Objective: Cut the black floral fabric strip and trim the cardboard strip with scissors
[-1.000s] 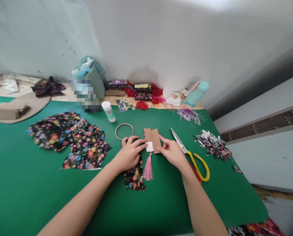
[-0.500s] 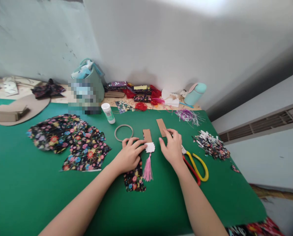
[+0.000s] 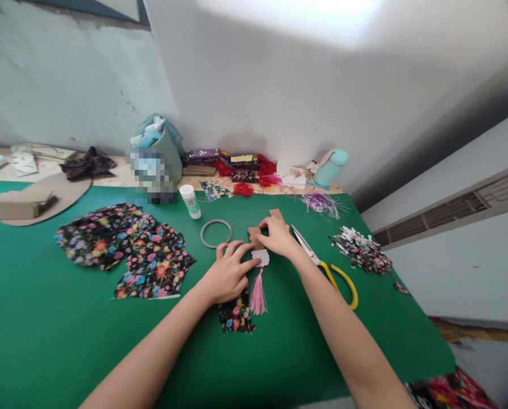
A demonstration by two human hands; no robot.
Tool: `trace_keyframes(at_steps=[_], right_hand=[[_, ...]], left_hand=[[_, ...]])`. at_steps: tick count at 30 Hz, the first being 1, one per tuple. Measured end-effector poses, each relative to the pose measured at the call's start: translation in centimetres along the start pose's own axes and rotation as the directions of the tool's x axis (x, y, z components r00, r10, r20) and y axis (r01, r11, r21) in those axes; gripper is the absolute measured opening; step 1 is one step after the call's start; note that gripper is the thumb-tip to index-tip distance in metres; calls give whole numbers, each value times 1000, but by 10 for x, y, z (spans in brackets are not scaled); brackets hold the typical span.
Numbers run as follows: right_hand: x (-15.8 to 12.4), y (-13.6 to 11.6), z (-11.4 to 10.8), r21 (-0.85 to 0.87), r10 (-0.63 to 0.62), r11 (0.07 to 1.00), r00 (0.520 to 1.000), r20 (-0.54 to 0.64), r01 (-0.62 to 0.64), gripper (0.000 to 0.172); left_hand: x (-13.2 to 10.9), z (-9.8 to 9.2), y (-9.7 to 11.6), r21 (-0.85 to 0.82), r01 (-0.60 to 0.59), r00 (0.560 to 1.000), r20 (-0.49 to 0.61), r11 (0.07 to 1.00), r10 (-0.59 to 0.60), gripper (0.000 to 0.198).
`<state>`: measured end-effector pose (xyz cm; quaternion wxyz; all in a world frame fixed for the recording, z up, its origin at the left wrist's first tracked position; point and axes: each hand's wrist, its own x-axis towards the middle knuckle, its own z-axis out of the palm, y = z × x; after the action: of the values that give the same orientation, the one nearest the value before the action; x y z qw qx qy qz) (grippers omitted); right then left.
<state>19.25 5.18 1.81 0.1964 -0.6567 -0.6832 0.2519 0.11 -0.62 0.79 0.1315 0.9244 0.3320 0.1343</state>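
Cardboard strip (image 3: 254,233) lies mid-bench (image 3: 45,318) above a pink tassel (image 3: 258,295); I see my left hand (image 3: 228,276) pinning it flat, fingers spread (steadying), right hand (image 3: 278,236) pinching its top.

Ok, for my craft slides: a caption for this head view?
Both hands press brown card strips above a pink tassel on green mat.

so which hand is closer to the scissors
Right. The right hand sits just left of the scissors blades, on the brown card pieces. The left hand lies farther left, beyond the pink tassel.
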Motion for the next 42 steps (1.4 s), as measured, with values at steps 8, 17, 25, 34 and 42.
trace_keyframes(at_steps=[8,17,25,34,42], right_hand=[[-34,-24,-28,278,-82,950,975,-206,139,23],[-130,-44,-12,-322,-608,793,700,-375,517,19],[-143,-26,1,-395,-670,731,696,-259,557,32],[-162,74,-27,-411,387,752,850,-356,-515,49],[-158,74,-37,-178,526,797,809,-263,-577,24]], left_hand=[[3,-7,9,-433,179,919,-247,884,-307,30],[8,-11,14,-811,215,793,471,-544,-387,18],[7,-12,22,-850,237,770,460,-470,-442,31],[9,-9,21,-886,238,702,440,-399,-559,36],[9,-13,25,-885,219,744,424,-410,-517,34]])
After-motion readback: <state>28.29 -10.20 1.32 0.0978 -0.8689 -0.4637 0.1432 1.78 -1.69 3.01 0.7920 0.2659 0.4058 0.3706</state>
